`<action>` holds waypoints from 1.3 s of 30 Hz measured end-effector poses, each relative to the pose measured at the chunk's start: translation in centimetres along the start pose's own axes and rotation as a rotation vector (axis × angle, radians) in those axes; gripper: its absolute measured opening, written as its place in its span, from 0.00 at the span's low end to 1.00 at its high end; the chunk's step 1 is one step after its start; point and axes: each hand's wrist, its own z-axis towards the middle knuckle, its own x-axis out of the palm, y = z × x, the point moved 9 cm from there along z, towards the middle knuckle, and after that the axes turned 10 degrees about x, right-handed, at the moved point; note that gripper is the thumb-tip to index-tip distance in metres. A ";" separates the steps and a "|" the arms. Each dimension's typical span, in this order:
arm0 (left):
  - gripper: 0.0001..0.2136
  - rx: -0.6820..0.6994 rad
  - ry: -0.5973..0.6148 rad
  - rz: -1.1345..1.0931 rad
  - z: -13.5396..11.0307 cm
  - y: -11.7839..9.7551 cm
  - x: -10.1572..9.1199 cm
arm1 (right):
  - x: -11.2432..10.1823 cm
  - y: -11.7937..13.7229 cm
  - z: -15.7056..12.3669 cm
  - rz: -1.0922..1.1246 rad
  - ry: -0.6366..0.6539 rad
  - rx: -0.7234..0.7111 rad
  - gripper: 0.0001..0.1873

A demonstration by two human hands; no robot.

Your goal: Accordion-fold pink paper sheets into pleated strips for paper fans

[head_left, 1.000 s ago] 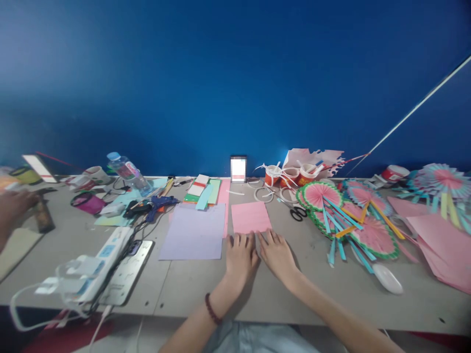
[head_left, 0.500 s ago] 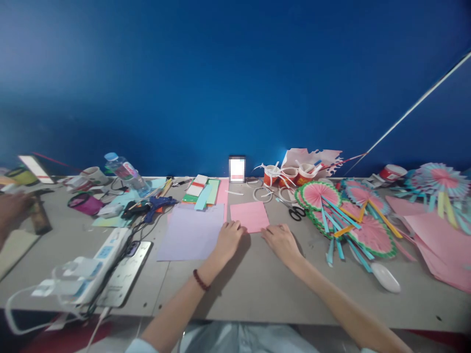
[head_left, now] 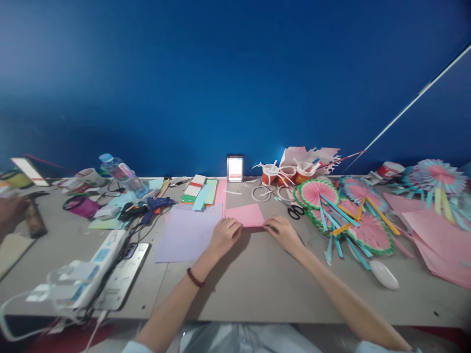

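Observation:
A piece of pink paper (head_left: 245, 216) lies in front of me, its near edge raised slightly off the table. My left hand (head_left: 225, 236) pinches the paper's near left corner, fingers curled. At the near right corner, my right hand (head_left: 283, 233) grips the edge between thumb and fingers. Just left of the pink piece is a larger lilac sheet (head_left: 189, 233), partly under or beside my left hand; which one I cannot tell. Black-handled scissors (head_left: 295, 212) lie beyond my right hand.
Watermelon-like pleated paper fans (head_left: 370, 233) and a white spoon (head_left: 383, 274) are at right. Left are a glue gun (head_left: 156, 208), a phone (head_left: 125, 277), a power strip (head_left: 99, 267) and a tilted bottle (head_left: 123, 175). Another person's hand (head_left: 11, 211) is at far left.
Both hands now grip the near corners of the pink paper, where they lay flatter before. The paper's near edge has come up. The view has shifted slightly.

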 end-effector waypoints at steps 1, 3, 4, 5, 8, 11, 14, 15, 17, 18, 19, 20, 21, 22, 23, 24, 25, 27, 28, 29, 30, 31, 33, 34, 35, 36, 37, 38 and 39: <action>0.08 -0.029 -0.025 -0.073 0.1 0.2 -0.5 | -0.6 0.1 0.1 0.067 -0.011 0.012 0.09; 0.09 -0.084 -0.067 -0.228 0.2 0.7 -1.7 | -1.9 0.5 0.3 0.194 -0.036 0.044 0.08; 0.10 -0.115 -0.085 -0.305 0.3 0.9 -2.3 | -2.6 0.8 0.4 0.249 -0.053 0.057 0.08; 0.10 -0.155 -0.105 -0.377 0.4 1.1 -2.9 | -3.4 1.0 0.4 0.296 -0.073 0.080 0.08; 0.08 -0.261 -0.148 -0.538 0.4 1.6 -4.7 | -4.9 1.7 0.3 0.428 -0.090 0.161 0.08; 0.08 -0.380 -0.203 -0.602 0.0 2.0 -6.1 | -5.9 2.4 0.0 0.569 -0.074 0.226 0.09; 0.10 -0.512 -0.261 -0.681 -1.0 2.4 -6.8 | -6.4 2.8 -0.3 0.708 -0.048 0.294 0.10; 0.11 -0.555 -0.269 -0.709 -1.3 2.4 -6.8 | -6.5 2.8 -0.4 0.750 -0.039 0.323 0.10; 0.13 -0.628 -0.273 -0.764 -1.8 2.3 -6.9 | -6.5 2.6 -0.8 0.820 -0.018 0.401 0.12; 0.14 -0.656 -0.275 -0.793 -2.0 2.2 -6.9 | -6.3 2.4 -1.0 0.849 -0.008 0.451 0.13; 0.14 -0.681 -0.280 -0.821 -2.2 2.1 -7.0 | -6.2 2.1 -1.2 0.876 0.002 0.500 0.14; 0.14 -0.703 -0.285 -0.849 -2.3 1.9 -7.1 | -6.0 1.9 -1.4 0.903 0.012 0.543 0.14; 0.14 -0.723 -0.293 -0.874 -2.3 1.8 -7.2 | -5.9 1.6 -1.6 0.931 0.021 0.578 0.15; 0.13 -0.740 -0.303 -0.895 -2.4 1.6 -7.4 | -5.7 1.5 -1.8 0.958 0.030 0.604 0.15; 0.13 -0.756 -0.314 -0.911 -2.4 1.5 -7.4 | -5.6 1.4 -1.9 0.982 0.040 0.623 0.15; 0.13 -0.772 -0.325 -0.921 -2.5 1.4 -7.5 | -5.4 1.3 -2.0 1.002 0.051 0.638 0.15; 0.12 -0.787 -0.336 -0.931 -2.5 1.3 -7.5 | -5.3 1.3 -2.1 1.019 0.059 0.653 0.15; 0.12 -0.811 -0.363 -0.946 -2.7 1.2 -7.4 | -5.2 1.3 -2.2 1.043 0.067 0.681 0.15; 0.12 -0.820 -0.378 -0.953 -2.8 1.1 -7.3 | -5.2 1.3 -2.3 1.050 0.067 0.691 0.15; 0.12 -0.827 -0.390 -0.959 -2.9 1.1 -7.3 | -5.2 1.4 -2.3 1.055 0.064 0.699 0.15; 0.13 -0.834 -0.398 -0.964 -3.0 1.1 -7.2 | -5.3 1.5 -2.3 1.055 0.061 0.702 0.14; 0.13 -0.842 -0.395 -0.969 -3.1 1.0 -7.2 | -5.4 1.6 -2.3 1.048 0.055 0.702 0.14; 0.17 -0.850 -0.368 -0.979 -3.2 0.9 -7.0 | -5.7 1.9 -2.2 1.020 0.040 0.702 0.14; 0.19 -0.845 -0.355 -0.981 -3.2 0.7 -7.0 | -5.8 1.9 -2.2 1.003 0.030 0.701 0.14; 0.22 -0.832 -0.343 -0.980 -3.1 0.6 -7.1 | -5.9 2.0 -2.2 0.987 0.021 0.696 0.14; 0.23 -0.813 -0.337 -0.974 -3.1 0.4 -7.2 | -6.0 2.1 -2.2 0.972 0.019 0.684 0.14; 0.24 -0.793 -0.333 -0.959 -3.0 0.3 -7.5 | -6.1 2.2 -2.2 0.955 0.021 0.666 0.13; 0.23 -0.777 -0.331 -0.933 -3.0 0.2 -7.7 | -6.1 2.4 -2.2 0.935 0.029 0.643 0.13; 0.23 -0.764 -0.327 -0.898 -3.0 0.1 -8.0 | -6.1 2.5 -2.1 0.910 0.037 0.618 0.13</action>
